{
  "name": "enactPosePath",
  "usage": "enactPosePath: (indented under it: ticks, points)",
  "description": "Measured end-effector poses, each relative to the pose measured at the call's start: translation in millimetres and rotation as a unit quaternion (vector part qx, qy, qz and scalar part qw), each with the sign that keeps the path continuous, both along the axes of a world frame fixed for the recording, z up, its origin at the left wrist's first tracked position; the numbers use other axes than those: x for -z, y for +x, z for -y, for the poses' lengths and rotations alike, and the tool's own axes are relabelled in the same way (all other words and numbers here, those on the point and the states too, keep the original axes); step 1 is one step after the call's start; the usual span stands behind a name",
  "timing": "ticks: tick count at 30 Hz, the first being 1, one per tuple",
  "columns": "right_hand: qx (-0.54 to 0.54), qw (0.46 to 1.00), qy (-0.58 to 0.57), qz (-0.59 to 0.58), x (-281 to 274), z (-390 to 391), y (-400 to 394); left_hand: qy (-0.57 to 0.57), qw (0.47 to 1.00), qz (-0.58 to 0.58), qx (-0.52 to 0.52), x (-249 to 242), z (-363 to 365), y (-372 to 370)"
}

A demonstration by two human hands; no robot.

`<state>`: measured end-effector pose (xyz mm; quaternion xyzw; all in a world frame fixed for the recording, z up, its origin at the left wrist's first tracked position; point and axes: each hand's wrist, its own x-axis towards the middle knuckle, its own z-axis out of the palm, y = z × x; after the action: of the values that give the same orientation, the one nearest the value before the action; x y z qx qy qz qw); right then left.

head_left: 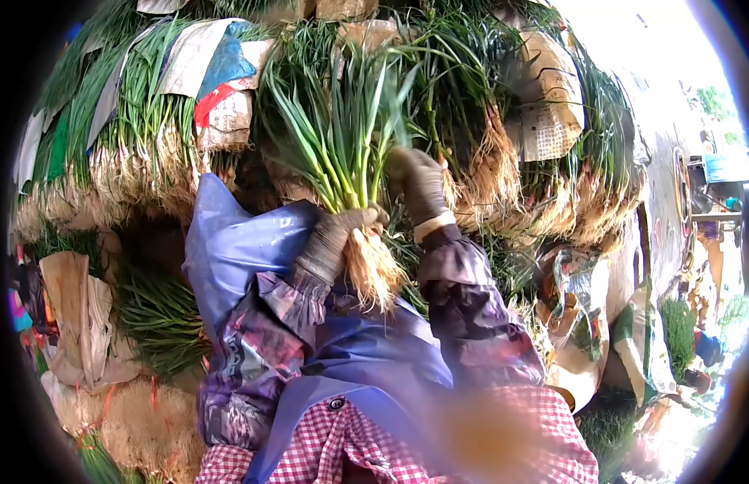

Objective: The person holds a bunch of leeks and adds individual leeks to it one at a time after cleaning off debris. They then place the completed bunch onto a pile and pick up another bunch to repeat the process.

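Observation:
My gloved left hand [349,232] is wrapped round the lower stems of a bunch of green garlic [354,165]. Its flat leaves fan upward, while the pale roots [373,270] hang below my fist. Close to the right side of the leaves is my gloved right hand [418,182], raised with its fingers bent and smeared by motion. Whether those fingers hold a leaf I cannot tell. A blue plastic sheet [366,343] covers my lap beneath the bunch.
Ahead, rows of similar plants [141,153] are stacked with roots facing me. Paper and plastic pieces [552,97] lie over them. More greens [161,315] lie low at left, by a brown sack [68,306]. A white and green bag [642,347] stands at right.

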<state>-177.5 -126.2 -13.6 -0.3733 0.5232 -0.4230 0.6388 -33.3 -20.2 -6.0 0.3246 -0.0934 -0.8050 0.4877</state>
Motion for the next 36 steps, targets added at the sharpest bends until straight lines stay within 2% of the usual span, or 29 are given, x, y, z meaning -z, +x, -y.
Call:
enactPosePath:
  ticks: [3, 4, 5, 6, 7, 9, 10, 12, 13, 14, 15, 16, 17, 18, 20, 21, 22, 23, 24, 26, 28, 29, 30, 32, 33, 34, 36]
  points:
    - [0.076, 0.960, 0.055, 0.262, 65, 1, -51, -0.016, 0.999, -0.031, -0.035, -1, -4, 3]
    - [-0.026, 0.996, 0.050, 0.070, 70, -10, -59, -0.017, 0.998, -0.030, -0.043, -6, -4, 3]
    - [-0.313, 0.929, 0.013, -0.196, 73, -15, -60, -0.015, 0.998, -0.047, -0.046, -8, -4, 3]
    - [-0.389, 0.850, -0.003, -0.356, 75, -15, -64, -0.011, 0.997, -0.053, -0.045, -10, -3, 3]
    - [-0.464, 0.735, -0.024, -0.494, 78, -15, -69, -0.007, 0.997, -0.059, -0.043, -13, -3, 4]
    - [-0.269, 0.751, -0.017, -0.603, 25, -14, -77, -0.025, 0.993, -0.116, -0.015, -2, 1, 6]
    - [-0.046, 0.808, -0.180, -0.559, 47, -2, -93, -0.022, 0.994, -0.100, -0.030, 7, -1, 4]
    - [-0.008, 0.794, -0.108, -0.598, 10, 15, -81, -0.022, 0.996, -0.062, -0.053, -11, -1, -4]
    - [-0.062, 0.812, -0.086, -0.573, 23, 22, -84, -0.043, 0.993, -0.096, -0.045, -4, 0, -3]
    - [-0.117, 0.827, -0.066, -0.547, 34, 29, -85, -0.045, 0.995, -0.070, -0.047, -1, 2, -5]
    - [-0.139, 0.745, -0.152, -0.635, 25, 18, -69, -0.045, 0.996, -0.044, -0.055, 2, 4, -6]
    - [-0.069, 0.734, -0.344, -0.582, 34, -1, -61, -0.040, 0.997, -0.019, -0.069, 4, 2, -6]
    - [-0.073, 0.726, -0.405, -0.551, 13, -25, -45, -0.016, 0.998, -0.012, -0.058, -2, 0, -4]
    - [-0.123, 0.758, -0.407, -0.495, 5, -49, -36, 0.008, 0.998, 0.009, -0.056, 15, 2, -3]
    - [-0.230, 0.660, -0.503, -0.509, 9, -77, -28, -0.007, 0.997, 0.042, -0.066, -6, 2, -8]
    - [-0.217, 0.794, -0.471, -0.319, 6, -76, -26, -0.001, 0.996, 0.038, -0.074, -6, 2, -9]
    - [-0.270, 0.886, -0.306, -0.219, -4, -73, -38, 0.004, 0.996, 0.033, -0.085, -7, 1, -9]
    - [-0.269, 0.946, -0.125, -0.130, -24, -69, -46, 0.008, 0.995, 0.028, -0.096, -6, 1, -9]
    - [-0.197, 0.978, -0.038, -0.062, -24, -56, -48, 0.013, 0.997, -0.008, -0.082, -3, 3, -2]
    - [-0.098, 0.992, -0.074, -0.032, -28, -34, -36, 0.006, 0.986, -0.141, -0.083, -8, -2, -3]
    - [-0.142, 0.978, 0.073, 0.135, -6, -9, -29, -0.032, 0.986, -0.153, -0.060, -19, -4, 1]
    - [-0.136, 0.938, 0.134, 0.289, 9, -8, -13, -0.044, 0.984, -0.167, -0.046, -16, -4, 3]
    - [-0.133, 0.920, 0.151, 0.336, 14, -10, 3, -0.055, 0.981, -0.181, -0.032, -15, -4, 6]
    - [-0.077, 0.913, 0.135, 0.378, 37, -5, 15, -0.060, 0.982, -0.172, -0.041, -20, -5, 6]
    - [-0.015, 0.894, 0.144, 0.423, 47, -5, 15, -0.062, 0.982, -0.169, -0.047, -21, -6, 7]
    - [0.008, 0.921, 0.135, 0.366, 55, -7, 9, -0.067, 0.980, -0.182, -0.041, -18, -7, 8]
    - [-0.037, 0.903, 0.193, 0.383, 51, -13, 5, -0.079, 0.974, -0.212, -0.022, -12, -3, 9]
